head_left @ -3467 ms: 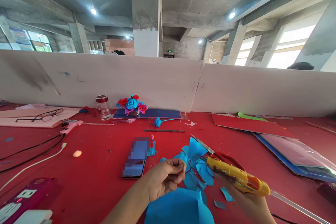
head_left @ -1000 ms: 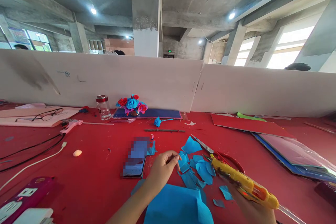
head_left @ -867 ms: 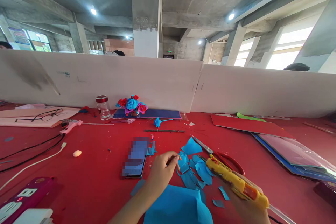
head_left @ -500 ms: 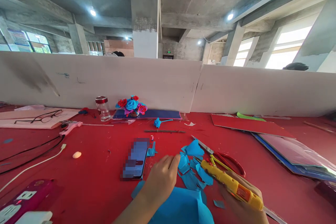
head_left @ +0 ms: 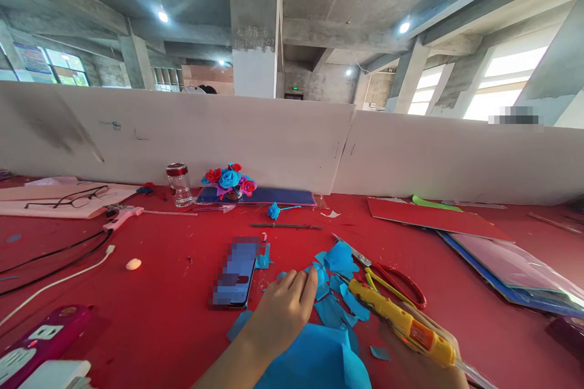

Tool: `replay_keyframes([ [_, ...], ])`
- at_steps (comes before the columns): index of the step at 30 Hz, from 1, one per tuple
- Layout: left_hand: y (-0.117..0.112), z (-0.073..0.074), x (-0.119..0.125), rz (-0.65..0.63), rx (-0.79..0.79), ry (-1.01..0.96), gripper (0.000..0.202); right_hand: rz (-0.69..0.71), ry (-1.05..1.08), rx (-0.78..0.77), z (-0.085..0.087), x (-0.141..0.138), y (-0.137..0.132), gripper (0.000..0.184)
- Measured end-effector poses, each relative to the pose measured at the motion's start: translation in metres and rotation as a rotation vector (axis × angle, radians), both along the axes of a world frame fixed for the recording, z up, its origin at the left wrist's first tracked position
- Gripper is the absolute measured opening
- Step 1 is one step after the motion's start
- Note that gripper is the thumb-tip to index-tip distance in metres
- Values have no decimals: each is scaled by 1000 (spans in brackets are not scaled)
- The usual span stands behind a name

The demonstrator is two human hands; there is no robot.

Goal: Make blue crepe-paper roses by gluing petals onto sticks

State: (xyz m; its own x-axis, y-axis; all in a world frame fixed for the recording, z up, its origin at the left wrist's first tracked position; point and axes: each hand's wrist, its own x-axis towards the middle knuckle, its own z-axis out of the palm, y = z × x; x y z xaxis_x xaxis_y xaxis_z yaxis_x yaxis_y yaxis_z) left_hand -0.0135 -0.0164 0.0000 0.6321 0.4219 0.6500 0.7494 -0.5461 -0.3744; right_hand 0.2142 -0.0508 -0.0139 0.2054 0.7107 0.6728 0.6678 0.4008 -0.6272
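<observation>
As my right hand (head_left: 410, 349) grips the yellow plastic glue gun (head_left: 387, 311) by cut blue paper pieces (head_left: 356, 305), my curled left hand (head_left: 283, 307) near its nozzle (head_left: 344, 278) hides whether it holds anything, and what seems gluing next calls for steady aim.

Blue paper scraps (head_left: 332, 312) lie on the red bench (head_left: 159, 322). From them, a phone (head_left: 238, 272) lies at nine o'clock, scissors (head_left: 365, 261) at two
</observation>
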Motion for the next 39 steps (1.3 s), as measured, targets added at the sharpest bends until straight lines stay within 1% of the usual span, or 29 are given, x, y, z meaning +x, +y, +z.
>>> replay_keyframes([
  [3,-1,3,0,3,10,3,41,10,-108,32,-5,3,2,5],
  [5,-2,4,0,2,16,0,41,10,-151,21,-7,5,2,5],
  [9,-3,5,0,3,33,-3,40,47,-121,-77,-9,4,3,6],
  [11,-2,4,0,12,27,1,41,45,-92,-98,-10,2,2,8],
  [13,-2,3,0,17,18,4,41,26,-89,-75,-9,1,2,10],
  [17,-2,3,0,8,14,-3,40,2,-133,-15,-7,2,2,6],
  [20,-3,5,0,7,-2,-4,41,4,-68,-59,-5,-1,0,6],
  [24,-3,5,1,14,-22,7,41,-2,111,-184,-3,-8,-5,14],
  [26,-3,4,1,18,-21,13,41,8,149,-211,-5,-7,-5,15],
  [27,-3,4,1,22,-18,18,41,15,128,-201,-7,-5,-5,13],
  [29,-3,5,1,35,-18,31,41,13,22,-129,-10,3,-3,9],
  [31,-4,5,0,37,-18,36,42,5,-115,-32,-12,11,-2,10],
  [33,-4,5,0,24,-11,30,41,-12,-206,30,-13,17,-3,12],
  [36,-4,5,0,4,4,10,39,-31,-234,50,-14,19,-4,13],
  [39,-4,5,1,-4,1,0,40,5,-214,51,-15,17,-5,13],
])
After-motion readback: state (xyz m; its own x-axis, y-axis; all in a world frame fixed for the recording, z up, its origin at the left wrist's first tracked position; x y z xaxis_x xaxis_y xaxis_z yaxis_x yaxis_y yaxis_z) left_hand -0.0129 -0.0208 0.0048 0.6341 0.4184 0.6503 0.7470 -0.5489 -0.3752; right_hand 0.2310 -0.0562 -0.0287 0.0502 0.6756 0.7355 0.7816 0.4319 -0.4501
